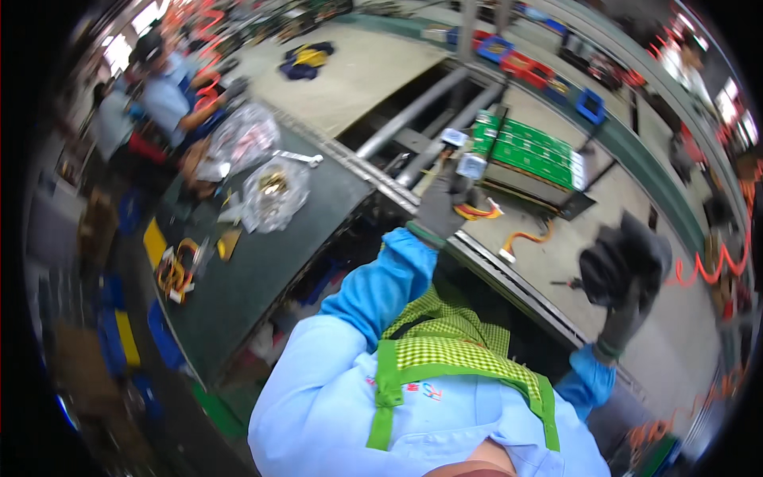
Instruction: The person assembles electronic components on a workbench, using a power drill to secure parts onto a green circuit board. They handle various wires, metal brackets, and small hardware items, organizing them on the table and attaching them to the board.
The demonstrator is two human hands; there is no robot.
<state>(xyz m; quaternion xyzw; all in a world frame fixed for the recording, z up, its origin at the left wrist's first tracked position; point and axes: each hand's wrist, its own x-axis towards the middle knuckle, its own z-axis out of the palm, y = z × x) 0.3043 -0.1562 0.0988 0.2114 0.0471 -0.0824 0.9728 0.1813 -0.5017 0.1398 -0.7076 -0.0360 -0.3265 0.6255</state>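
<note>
My left hand [447, 199], in a grey glove, is closed around a bundle of red, yellow and white wires [478, 211] beside the left end of a boxy unit. The unit carries a green circuit board [528, 151] on top and dark brackets at its sides. Pale blue-white blocks [470, 166] sit against its left end, close to my fingers. Another wire lead with a white plug [509, 253] lies on the bench in front. Off to the right, my gloved right hand [628, 266] is blurred but wrapped around a dark screwdriver [567, 283], its thin bit pointing left.
An orange coiled hose [715, 266] hangs at the right. On the dark left table [294, 254] lie plastic bags of small parts [274, 195], a wrench [298, 157] and wires [176, 270]. Metal rollers [413, 111] span a gap. Coloured bins [528, 70] line the back; co-workers [167, 91] sit left.
</note>
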